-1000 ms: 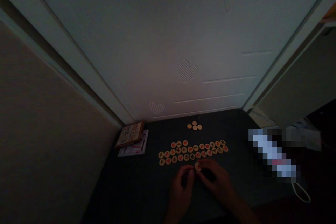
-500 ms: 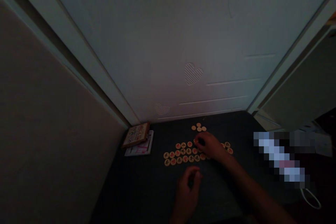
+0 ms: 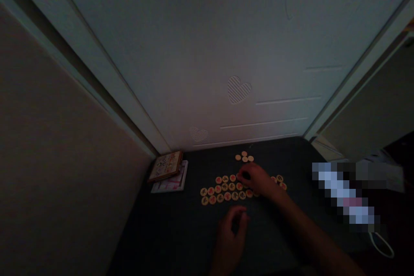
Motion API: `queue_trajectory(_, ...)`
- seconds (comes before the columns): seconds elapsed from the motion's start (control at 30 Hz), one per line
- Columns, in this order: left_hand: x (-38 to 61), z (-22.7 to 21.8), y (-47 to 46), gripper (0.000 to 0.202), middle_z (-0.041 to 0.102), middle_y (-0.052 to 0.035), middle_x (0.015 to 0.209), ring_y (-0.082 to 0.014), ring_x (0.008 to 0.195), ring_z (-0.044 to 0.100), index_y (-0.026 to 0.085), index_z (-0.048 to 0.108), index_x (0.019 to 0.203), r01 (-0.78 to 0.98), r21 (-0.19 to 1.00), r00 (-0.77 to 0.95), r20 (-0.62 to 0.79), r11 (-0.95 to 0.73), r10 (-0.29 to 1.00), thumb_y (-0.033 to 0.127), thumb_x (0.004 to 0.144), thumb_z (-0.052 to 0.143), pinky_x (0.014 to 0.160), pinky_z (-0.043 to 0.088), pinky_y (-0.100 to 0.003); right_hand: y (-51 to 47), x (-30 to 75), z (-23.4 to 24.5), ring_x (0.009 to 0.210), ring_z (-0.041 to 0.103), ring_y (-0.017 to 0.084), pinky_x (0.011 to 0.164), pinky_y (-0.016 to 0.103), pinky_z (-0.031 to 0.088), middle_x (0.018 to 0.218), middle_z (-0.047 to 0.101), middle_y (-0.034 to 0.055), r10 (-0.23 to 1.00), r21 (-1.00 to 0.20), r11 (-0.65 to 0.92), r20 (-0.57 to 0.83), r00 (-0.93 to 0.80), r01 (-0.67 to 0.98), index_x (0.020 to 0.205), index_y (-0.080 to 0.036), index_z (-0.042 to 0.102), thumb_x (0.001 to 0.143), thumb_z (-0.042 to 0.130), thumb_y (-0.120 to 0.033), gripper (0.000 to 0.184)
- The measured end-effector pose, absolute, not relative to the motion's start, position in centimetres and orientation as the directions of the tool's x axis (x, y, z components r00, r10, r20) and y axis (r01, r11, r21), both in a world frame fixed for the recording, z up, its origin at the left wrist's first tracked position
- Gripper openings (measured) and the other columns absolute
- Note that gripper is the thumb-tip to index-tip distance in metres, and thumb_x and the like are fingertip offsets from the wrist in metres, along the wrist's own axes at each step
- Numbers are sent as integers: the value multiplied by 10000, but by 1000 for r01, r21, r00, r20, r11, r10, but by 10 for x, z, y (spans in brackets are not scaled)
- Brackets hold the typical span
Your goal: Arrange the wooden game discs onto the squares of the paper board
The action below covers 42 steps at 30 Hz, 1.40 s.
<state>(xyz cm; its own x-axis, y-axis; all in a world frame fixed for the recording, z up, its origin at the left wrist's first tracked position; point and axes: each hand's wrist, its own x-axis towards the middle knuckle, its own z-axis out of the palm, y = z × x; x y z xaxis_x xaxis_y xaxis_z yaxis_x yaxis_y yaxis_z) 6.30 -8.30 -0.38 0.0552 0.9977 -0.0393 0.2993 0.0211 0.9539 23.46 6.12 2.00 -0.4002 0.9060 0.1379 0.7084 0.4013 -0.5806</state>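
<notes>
Round wooden Chinese chess pieces (image 3: 227, 196) with red and black characters lie in rows on the dark table. Over the top row reaches my right hand (image 3: 257, 178), thumb and forefinger closed on a Chinese chess piece (image 3: 238, 176) at the row's end; the fingertips partly cover it. Its palm and wrist hide some pieces of the rows behind them. Below the front row, near the table's surface, hovers my left hand (image 3: 230, 236), fingers curled with a gap to the thumb and nothing visible in it.
Several blank-faced pieces (image 3: 245, 159) lie farther back, near the white panel (image 3: 194, 73) with embossed hearts. A wooden box (image 3: 166, 166) with characters rests on a pale booklet (image 3: 170, 183) at the left edge. Toward the right lies a blurred-out object with a white cord loop (image 3: 383, 248).
My right hand has shifted slightly left, bringing its pinched fingers closer to the red piece in the top row. My left hand has barely moved.
</notes>
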Motion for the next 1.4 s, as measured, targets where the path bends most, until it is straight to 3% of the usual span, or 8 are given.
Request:
queue_trajectory(0.23,63,-3,-82,309,761,-70,950,-223,908,717,216,682,1093,305,952,58,-51,31,997,462,986,529,866,548,-354,64,243,20,892,675,197,831,305,486,914,745,26,914,-597,396,179,-365,698,903,-237,734,923,646,-312,117)
queue_trajectory(0.43,64,-2,-82,319,768,-87,969,-233,923,722,213,701,1082,323,946,43,-31,15,999,472,967,555,868,564,-362,88,275,13,1032,641,235,962,383,465,1060,716,73,941,-592,338,234,-245,731,1010,-222,706,912,631,-248,126)
queue_trajectory(0.7,64,-1,-83,327,771,-80,952,-236,906,723,218,708,1073,342,940,48,-39,20,998,486,967,552,862,567,-361,107,285,10,992,630,227,937,373,475,975,713,51,941,-627,339,212,-265,702,897,-220,690,822,658,-139,115)
queue_trajectory(0.87,64,0,-83,323,769,-81,970,-239,925,723,225,705,1074,351,936,43,-59,40,997,484,973,540,870,562,-368,90,287,28,904,652,208,872,364,503,950,718,49,949,-695,312,193,-250,648,954,-222,687,910,615,-260,92)
queue_trajectory(0.97,65,0,-83,325,770,-83,955,-242,913,725,221,702,1075,342,939,52,-62,41,997,485,969,545,875,566,-377,59,286,41,867,677,180,786,319,536,997,729,34,948,-784,287,150,-281,550,1067,-242,667,952,599,-403,209)
queue_trajectory(1.07,66,1,-81,320,767,-86,980,-244,918,725,219,701,1075,332,943,36,-54,39,998,481,966,554,877,571,-378,18,278,46,851,682,191,711,313,535,1008,725,46,947,-987,27,-26,-322,159,1081,-238,638,902,672,-523,338)
queue_trajectory(1.17,65,2,-80,309,759,-84,1000,-240,914,723,219,703,1070,312,950,11,-17,13,1000,474,963,565,874,577,-371,-21,265,40,891,666,191,746,310,509,982,715,38,962,-993,-111,-101,-255,-27,1062,-239,634,880,714,-524,348)
queue_trajectory(1.4,64,6,-78,263,726,-84,1082,-230,967,703,223,693,1093,295,951,26,85,-89,996,427,957,596,863,581,-346,-62,233,20,803,634,163,708,278,486,890,688,7,950,-940,-252,-195,-243,-231,968,-232,652,842,755,-524,334)
